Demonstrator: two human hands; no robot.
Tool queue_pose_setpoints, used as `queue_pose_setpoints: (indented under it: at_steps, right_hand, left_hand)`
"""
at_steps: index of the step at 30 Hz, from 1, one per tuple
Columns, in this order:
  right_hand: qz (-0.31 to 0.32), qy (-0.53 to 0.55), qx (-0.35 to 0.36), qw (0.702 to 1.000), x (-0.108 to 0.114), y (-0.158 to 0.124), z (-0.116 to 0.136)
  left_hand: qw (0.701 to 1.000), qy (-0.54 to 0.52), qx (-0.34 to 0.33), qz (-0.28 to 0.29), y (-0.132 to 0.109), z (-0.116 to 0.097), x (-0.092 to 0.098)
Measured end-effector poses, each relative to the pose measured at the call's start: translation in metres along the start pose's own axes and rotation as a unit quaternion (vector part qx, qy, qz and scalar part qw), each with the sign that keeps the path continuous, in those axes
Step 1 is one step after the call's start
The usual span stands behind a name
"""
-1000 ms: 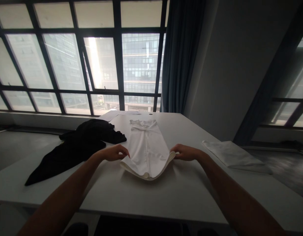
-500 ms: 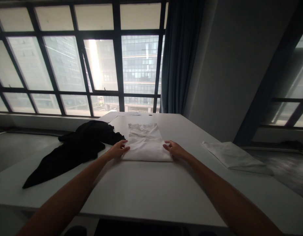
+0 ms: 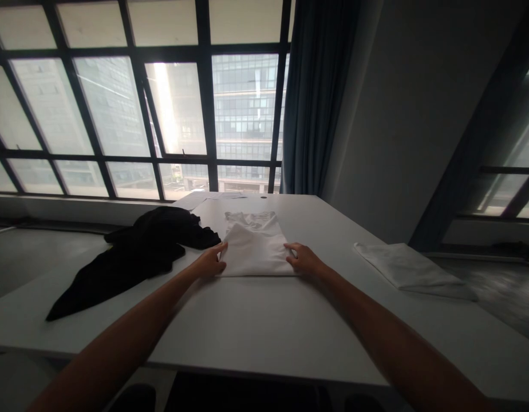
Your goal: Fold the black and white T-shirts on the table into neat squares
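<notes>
A white garment (image 3: 255,245) lies folded in half on the white table (image 3: 264,326), its near fold edge straight across. My left hand (image 3: 212,262) rests at the garment's near left corner with fingers stretched flat along the edge. My right hand (image 3: 304,260) lies at the near right corner, fingers extended and touching the cloth. Neither hand grips anything.
A black garment (image 3: 131,256) is spread in a heap to the left of the white one. Another folded white cloth (image 3: 408,269) sits at the table's right side. Papers (image 3: 200,198) lie at the far edge by the window; a dark curtain (image 3: 314,97) hangs behind.
My hands lifted the garment's near end and folded it away over the far half, then let go. They now lie flat at the new fold's corners.
</notes>
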State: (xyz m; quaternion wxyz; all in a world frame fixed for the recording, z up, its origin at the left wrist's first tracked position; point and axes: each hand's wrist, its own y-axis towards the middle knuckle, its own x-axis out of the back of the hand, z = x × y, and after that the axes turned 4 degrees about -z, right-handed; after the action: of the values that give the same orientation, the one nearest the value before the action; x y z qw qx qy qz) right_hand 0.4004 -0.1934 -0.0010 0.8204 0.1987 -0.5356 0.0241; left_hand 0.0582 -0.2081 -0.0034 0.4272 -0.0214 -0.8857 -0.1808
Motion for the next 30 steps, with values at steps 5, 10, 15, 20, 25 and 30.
queue_pose_setpoints:
  at_steps: [5, 10, 15, 20, 25, 30]
  right_hand:
    - [0.007, -0.066, -0.020, 0.998, 0.000, -0.004, 0.006]
    - [-0.023, -0.086, 0.014, 0.996, 0.003, -0.014, 0.028]
    - [0.154, -0.056, 0.039, 0.986, -0.005, -0.021, 0.036]
    - [0.194, -0.054, 0.016, 0.979, 0.004, -0.021, 0.030]
    - [0.242, 0.005, 0.046, 0.969, 0.029, -0.021, 0.008]
    - [0.145, 0.041, 0.083, 0.985, 0.036, -0.021, 0.000]
  left_hand:
    - [0.987, 0.158, 0.004, -0.020, -0.005, -0.009, 0.001]
    - [0.975, 0.183, -0.123, 0.012, -0.009, -0.015, -0.011]
    - [0.966, 0.152, -0.140, 0.158, -0.010, -0.006, -0.026]
    - [0.952, 0.154, -0.136, 0.224, 0.000, 0.000, -0.013]
    - [0.949, 0.089, -0.193, 0.235, 0.011, 0.016, 0.010]
    - [0.968, 0.051, -0.221, 0.112, 0.005, 0.019, 0.004]
